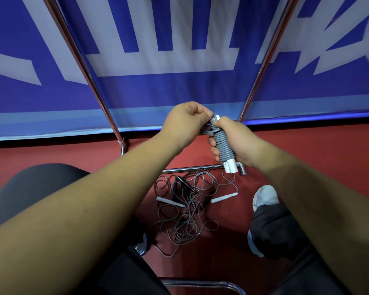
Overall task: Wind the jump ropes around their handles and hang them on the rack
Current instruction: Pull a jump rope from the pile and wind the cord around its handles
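Both forearms reach forward and slightly down and meet mid-frame in front of the rack (262, 67), chrome poles slanting up left and right, base bar low on the red floor (307, 158). Right hand (234, 143) grips the wound jump rope (224, 147): fingers curled round the far side of the grey coil, fingertips showing on its left edge, thumb up near the top of it, wrist bent inward. Bundle held tilted, top end leaning left, two white handle ends (231, 168) sticking out below the palm side by side. Left hand (188, 122) fisted, knuckles up, fingertips pinching the rope's end at the top of the bundle, touching the right thumb; cannot tell exactly how the end is tucked. Held bundle is in the air above the base bar, not on the rack. Loose jump ropes (183, 220) lie tangled on the floor below the hands, between the person's legs, two white handles (224, 198) and a black pair (180, 185) among the grey cord. Pale shoe (264, 196) just right of the tangle. Blue and white banner (168, 88) behind the rack
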Demonstrator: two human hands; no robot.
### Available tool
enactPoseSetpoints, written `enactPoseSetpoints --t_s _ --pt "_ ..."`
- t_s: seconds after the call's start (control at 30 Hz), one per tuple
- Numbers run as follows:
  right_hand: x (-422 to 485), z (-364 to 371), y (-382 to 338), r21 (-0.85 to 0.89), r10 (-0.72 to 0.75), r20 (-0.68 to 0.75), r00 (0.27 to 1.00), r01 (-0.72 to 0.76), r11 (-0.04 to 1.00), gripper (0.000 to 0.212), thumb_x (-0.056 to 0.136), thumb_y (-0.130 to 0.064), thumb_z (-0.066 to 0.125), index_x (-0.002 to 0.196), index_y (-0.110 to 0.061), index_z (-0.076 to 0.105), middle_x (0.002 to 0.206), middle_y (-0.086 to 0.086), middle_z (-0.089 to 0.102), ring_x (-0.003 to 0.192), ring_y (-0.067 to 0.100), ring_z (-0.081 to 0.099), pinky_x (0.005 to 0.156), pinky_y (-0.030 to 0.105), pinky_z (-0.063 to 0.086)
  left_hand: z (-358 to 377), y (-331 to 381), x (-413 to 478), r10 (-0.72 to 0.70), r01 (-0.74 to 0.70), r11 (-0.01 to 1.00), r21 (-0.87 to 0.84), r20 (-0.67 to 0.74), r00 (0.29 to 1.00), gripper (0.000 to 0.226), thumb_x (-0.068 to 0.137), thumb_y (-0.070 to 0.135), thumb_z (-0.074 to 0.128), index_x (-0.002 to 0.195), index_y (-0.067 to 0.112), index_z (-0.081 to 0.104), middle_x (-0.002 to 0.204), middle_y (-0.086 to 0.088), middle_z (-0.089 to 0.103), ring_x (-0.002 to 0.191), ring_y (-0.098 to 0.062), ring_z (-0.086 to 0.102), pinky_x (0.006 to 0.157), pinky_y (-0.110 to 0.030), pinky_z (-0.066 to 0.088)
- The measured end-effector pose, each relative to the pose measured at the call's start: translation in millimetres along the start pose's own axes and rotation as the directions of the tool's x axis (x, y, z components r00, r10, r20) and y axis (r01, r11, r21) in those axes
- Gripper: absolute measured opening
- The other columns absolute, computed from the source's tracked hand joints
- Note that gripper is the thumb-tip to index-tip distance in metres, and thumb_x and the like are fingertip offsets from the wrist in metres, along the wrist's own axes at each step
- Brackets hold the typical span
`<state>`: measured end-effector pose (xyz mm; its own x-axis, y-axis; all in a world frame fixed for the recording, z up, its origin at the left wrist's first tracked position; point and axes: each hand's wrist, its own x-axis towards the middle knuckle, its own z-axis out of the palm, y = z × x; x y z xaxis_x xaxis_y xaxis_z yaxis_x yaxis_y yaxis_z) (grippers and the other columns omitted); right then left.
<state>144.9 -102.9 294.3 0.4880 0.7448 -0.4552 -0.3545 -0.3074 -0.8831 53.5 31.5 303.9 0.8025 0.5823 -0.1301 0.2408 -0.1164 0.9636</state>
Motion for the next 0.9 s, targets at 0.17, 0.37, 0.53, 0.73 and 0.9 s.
enactPoseSetpoints --t_s 0.17,0.37,0.53,0.73,0.9 --pt "2 -2 0 -0.036 0.004 0.026 1.000 -0.003 0.999 0.029 0.093 -0.038 0.048 0.108 -0.013 0.048 0.067 0.010 0.054 0.052 0.025 0.050 0.055 0.034 0.049 -1 8 -1 0.052 -0.045 0.994 0.095 -0.065 0.997 0.011 0.090 0.013 0.066 0.090 0.021 0.074 0.076 0.000 0.073 0.068 -0.015 0.066 0.079 -0.045 0.062" --pt "2 -6 0 0.018 0.031 0.062 0.998 -0.033 0.999 0.030 0.092 -0.040 0.048 0.103 -0.013 0.050 0.069 0.010 0.053 0.055 0.025 0.047 0.057 0.035 0.045 -10 14 1 0.093 -0.106 0.982 0.158 0.086 0.992 0.016 0.091 0.013 0.070 0.099 0.024 0.079 0.081 -0.006 0.078 0.070 -0.013 0.069 0.079 -0.034 0.061" --pt "1 -8 1 0.032 0.080 0.136 0.987 -0.085 0.996 0.028 0.096 -0.038 0.048 0.106 -0.012 0.049 0.073 0.009 0.052 0.055 0.023 0.047 0.054 0.032 0.044 -17 16 3 0.085 -0.106 0.989 0.101 0.201 0.976 0.006 0.093 0.007 0.074 0.097 0.010 0.077 0.083 -0.011 0.075 0.073 -0.019 0.067 0.080 -0.041 0.061" --pt "1 4 14 -0.093 0.012 0.122 0.992 -0.001 0.996 0.015 0.111 -0.034 0.055 0.116 -0.020 0.054 0.072 0.005 0.055 0.053 0.020 0.048 0.055 0.029 0.040 -19 12 13 -0.013 0.013 0.998 0.065 -0.011 1.000 0.012 0.094 0.017 0.071 0.091 0.005 0.072 0.080 -0.007 0.072 0.071 -0.016 0.066 0.068 -0.031 0.055" --pt "2 9 11 -0.201 -0.073 0.086 0.994 0.089 0.975 0.039 0.107 -0.046 0.061 0.130 -0.015 0.054 0.071 0.002 0.053 0.055 0.019 0.048 0.055 0.031 0.042 -33 27 22 -0.030 0.017 0.991 -0.129 -0.100 0.994 0.019 0.094 0.008 0.063 0.081 -0.001 0.073 0.064 -0.009 0.061 0.066 -0.025 0.059 0.072 -0.037 0.057"
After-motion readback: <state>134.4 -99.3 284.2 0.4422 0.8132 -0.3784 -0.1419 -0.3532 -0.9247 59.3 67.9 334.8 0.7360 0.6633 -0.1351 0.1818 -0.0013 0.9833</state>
